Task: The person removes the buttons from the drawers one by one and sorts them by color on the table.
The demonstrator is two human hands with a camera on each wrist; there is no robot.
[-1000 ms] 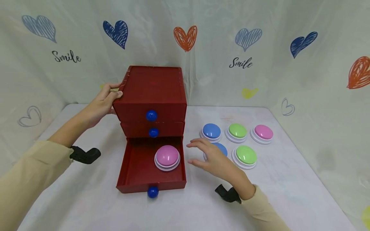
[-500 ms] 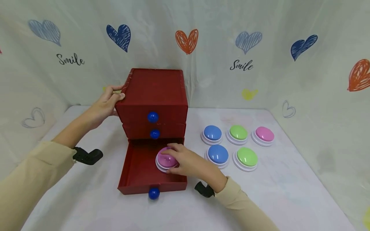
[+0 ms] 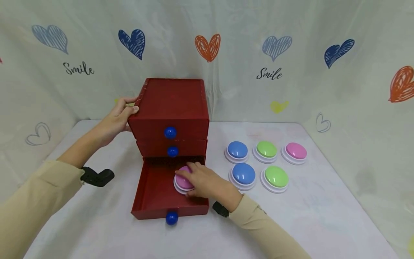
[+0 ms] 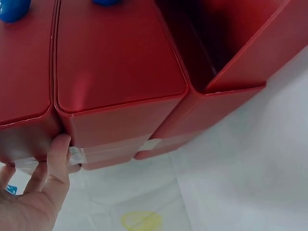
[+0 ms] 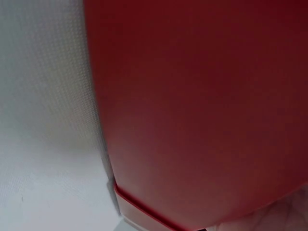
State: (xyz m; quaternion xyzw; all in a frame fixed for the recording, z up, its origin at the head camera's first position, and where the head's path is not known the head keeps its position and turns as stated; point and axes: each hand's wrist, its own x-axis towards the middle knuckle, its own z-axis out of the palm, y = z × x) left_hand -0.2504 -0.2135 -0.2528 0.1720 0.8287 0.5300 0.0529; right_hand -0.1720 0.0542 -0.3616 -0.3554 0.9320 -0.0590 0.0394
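A red chest of drawers (image 3: 174,99) stands on the table, its bottom drawer (image 3: 155,192) pulled out and the two upper ones closed. Inside that drawer, at its right side, sits a pink dome button (image 3: 183,184) on a white base. My right hand (image 3: 205,181) reaches over the drawer's right wall and holds the button, fingers over the dome and thumb at its near side. My left hand (image 3: 114,117) presses against the chest's upper left side with extended fingers; the left wrist view shows its fingertips at the side wall. Drawer wall (image 5: 192,106) fills most of the right wrist view.
Right of the chest stand two blue buttons (image 3: 237,149) (image 3: 244,173), two green buttons (image 3: 266,148) (image 3: 276,176) and another pink button (image 3: 296,150). Blue ball knobs (image 3: 171,218) stick out from the drawer fronts. A white curtain (image 3: 239,97) with printed hearts hangs behind.
My right hand has moved left from beside the blue buttons into the bottom drawer and taken hold of the pink button there. The left hand stays at the chest's side.
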